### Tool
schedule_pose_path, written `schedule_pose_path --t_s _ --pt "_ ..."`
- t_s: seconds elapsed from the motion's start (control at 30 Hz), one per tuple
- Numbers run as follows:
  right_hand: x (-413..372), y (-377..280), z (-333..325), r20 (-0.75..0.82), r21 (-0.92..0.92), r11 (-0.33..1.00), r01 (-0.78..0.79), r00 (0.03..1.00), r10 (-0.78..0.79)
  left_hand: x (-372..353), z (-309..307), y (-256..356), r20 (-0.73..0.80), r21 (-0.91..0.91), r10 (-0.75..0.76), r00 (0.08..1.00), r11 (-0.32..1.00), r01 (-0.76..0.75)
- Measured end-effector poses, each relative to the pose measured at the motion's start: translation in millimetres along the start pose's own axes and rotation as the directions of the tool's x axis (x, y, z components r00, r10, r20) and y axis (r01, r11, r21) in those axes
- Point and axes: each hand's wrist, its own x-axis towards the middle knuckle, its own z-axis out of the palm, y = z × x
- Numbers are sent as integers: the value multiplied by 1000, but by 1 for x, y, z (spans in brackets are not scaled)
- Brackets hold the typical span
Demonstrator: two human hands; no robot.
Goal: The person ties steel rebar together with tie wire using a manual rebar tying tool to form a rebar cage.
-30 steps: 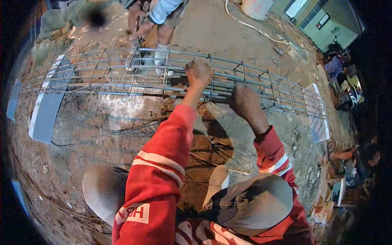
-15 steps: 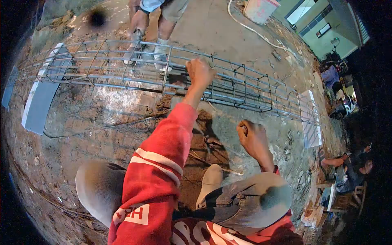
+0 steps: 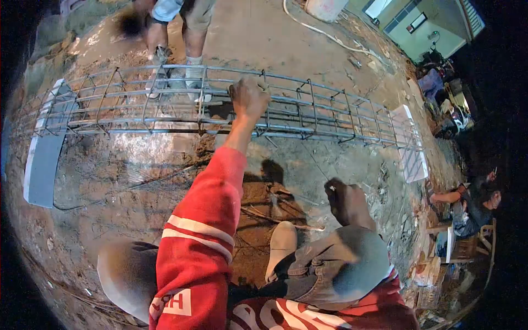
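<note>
A long rebar cage (image 3: 308, 131) of straight bars and square stirrups spans the ground in front of me. My left hand (image 3: 250, 99), at the end of a red sleeve, is closed over bars near the middle of the cage; its fingers are partly hidden. My right hand (image 3: 349, 202) is closed too, above my bent knee and apart from the cage. A thin dark line, maybe a wire, runs from near the right fist toward the cage. What that fist holds is hidden.
White-grey supports hold up the cage at the left (image 3: 44, 159) and right (image 3: 411, 146). Another person's legs (image 3: 195, 38) stand behind it. A seated person (image 3: 467, 212) is at the right. A hose (image 3: 324, 33) and a white bucket (image 3: 324, 7) lie beyond, over muddy ground.
My view has shifted a little, so the cage appears farther left. The left hand stays at the same part of the cage. My right hand has turned and drawn away from the cage, rightward.
</note>
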Motion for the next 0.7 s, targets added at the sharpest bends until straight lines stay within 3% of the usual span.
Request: schedule_pose_path --t_s 0.07,0.1,0.13,0.17,0.2,0.23,0.27,0.33,0.37,0.4,0.47,0.53,0.6,0.63,0.7 --pt "-1 4 -2 101 -31 997 -75 992 78 -2 3 -1 23 -24 -67 997 997 68" --pt "-2 -7 -5 70 -176 983 -52 995 65 -2 6 -3 47 -45 -122 991 991 124" --pt "-3 -6 -6 65 -170 984 -46 996 58 0 8 -5 40 -38 -119 992 992 120" --pt "-3 1 -7 -104 -142 982 123 985 -138 2 10 -6 45 -40 -117 992 992 119" --pt "-6 10 -10 -266 -146 946 291 909 -321 2 12 -8 50 -47 -121 991 991 124" --pt "-15 18 -15 -39 25 993 118 992 -117 -3 3 0 9 -29 -36 999 999 37" --pt "-23 21 -21 191 348 915 -206 971 146 -5 1 5 13 -32 -47 999 998 48" --pt "-38 29 -19 436 522 777 -351 893 111 -5 2 9 -75 65 -66 995 995 71" --pt "-55 57 3 439 520 780 -349 892 106 -6 1 10 -78 68 -71 994 995 76" --pt "-73 102 40 455 603 767 -217 884 -107 -7 -1 10 -71 15 -67 995 998 68" --pt "-67 113 49 445 682 727 -84 836 -320 -5 -6 12 -74 -40 -64 995 997 61" --pt "-13 67 20 263 677 733 61 911 -318 -6 -8 12 8 -26 -35 999 999 36" --pt "43 41 7 17 660 714 235 945 -327 -8 -7 10 -55 0 -26 998 1000 26" --pt "72 16 2 -45 669 705 237 959 -280 -8 -5 9 -116 22 -8 993 1000 10" --pt "128 -25 7 -178 632 716 296 955 -238 -9 -1 5 -92 21 -10 996 1000 12"
